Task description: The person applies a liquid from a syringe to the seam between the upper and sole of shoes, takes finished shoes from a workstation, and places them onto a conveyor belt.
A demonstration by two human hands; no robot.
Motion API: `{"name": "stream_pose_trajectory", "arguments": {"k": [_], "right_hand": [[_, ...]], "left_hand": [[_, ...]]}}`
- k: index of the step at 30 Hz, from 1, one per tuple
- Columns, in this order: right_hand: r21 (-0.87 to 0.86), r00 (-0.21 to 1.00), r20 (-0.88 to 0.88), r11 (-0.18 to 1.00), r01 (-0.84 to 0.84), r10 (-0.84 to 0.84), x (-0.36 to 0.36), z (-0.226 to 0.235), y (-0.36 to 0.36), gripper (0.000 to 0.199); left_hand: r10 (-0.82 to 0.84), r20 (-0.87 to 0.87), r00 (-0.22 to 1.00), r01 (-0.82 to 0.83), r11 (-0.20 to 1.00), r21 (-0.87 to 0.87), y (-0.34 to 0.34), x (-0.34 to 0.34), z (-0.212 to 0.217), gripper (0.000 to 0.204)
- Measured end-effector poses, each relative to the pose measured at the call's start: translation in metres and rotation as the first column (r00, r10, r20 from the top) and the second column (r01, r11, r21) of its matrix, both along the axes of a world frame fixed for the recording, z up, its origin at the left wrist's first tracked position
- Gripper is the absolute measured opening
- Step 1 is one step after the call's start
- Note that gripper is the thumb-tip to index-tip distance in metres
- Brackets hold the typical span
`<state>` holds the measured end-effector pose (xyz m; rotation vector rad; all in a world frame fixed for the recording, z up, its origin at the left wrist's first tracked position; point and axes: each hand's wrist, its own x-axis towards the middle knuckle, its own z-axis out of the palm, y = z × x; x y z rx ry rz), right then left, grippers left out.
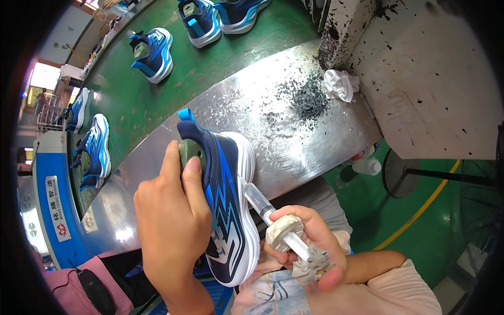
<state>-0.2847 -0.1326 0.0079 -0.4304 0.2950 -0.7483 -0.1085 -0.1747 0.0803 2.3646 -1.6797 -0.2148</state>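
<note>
A navy and blue sneaker [221, 181] with a thick white sole is tilted on its side near the metal table's edge. My left hand [176, 210] grips it at the heel opening, fingers on the green shoe last [191, 151] inside. In my right hand [310, 236] is a clear plastic syringe [256, 200], its flange and plunger end wrapped in whitish tape or paper. The thin tip points at the seam between upper and white sole, close to the heel. Whether the tip touches the seam I cannot tell.
The metal table [220, 113] carries black flakes and a crumpled white tissue [341, 85]. Beyond it, a green conveyor [194, 71] bears several similar sneakers [152, 54]. A stained machine panel [420, 79] stands at the right. A person in pink [113, 283] is at lower left.
</note>
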Motion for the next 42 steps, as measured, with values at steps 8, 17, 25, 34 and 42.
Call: {"name": "stream_pose_trajectory", "arguments": {"k": [8, 17, 25, 34, 42], "right_hand": [[-0.103, 0.997, -0.011, 0.992, 0.074, -0.076, 0.003, -0.005, 0.013, 0.093], [0.411, 0.983, 0.082, 0.893, -0.184, 0.165, 0.040, -0.015, -0.082, 0.079], [0.113, 0.664, -0.246, 0.701, -0.704, 0.706, 0.134, 0.047, -0.103, 0.097], [0.158, 0.392, -0.591, 0.577, -0.801, 0.705, 0.143, 0.100, -0.085, 0.117], [0.232, 0.427, -0.581, 0.644, -0.729, 0.693, 0.109, 0.105, -0.085, 0.118]], "left_hand": [[-0.032, -0.061, 0.998, 0.025, 0.994, -0.104, 0.010, 0.024, -0.006, 0.029], [-0.577, -0.079, 0.813, 0.547, 0.802, -0.239, 0.058, 0.073, -0.011, 0.050], [-0.460, 0.231, 0.857, 0.510, 0.699, -0.501, 0.138, 0.122, -0.052, 0.026], [-0.256, 0.238, 0.937, 0.343, 0.802, -0.489, 0.172, 0.094, -0.082, 0.028], [-0.195, 0.300, 0.934, 0.324, 0.815, -0.481, 0.183, 0.088, -0.095, 0.030]]}}
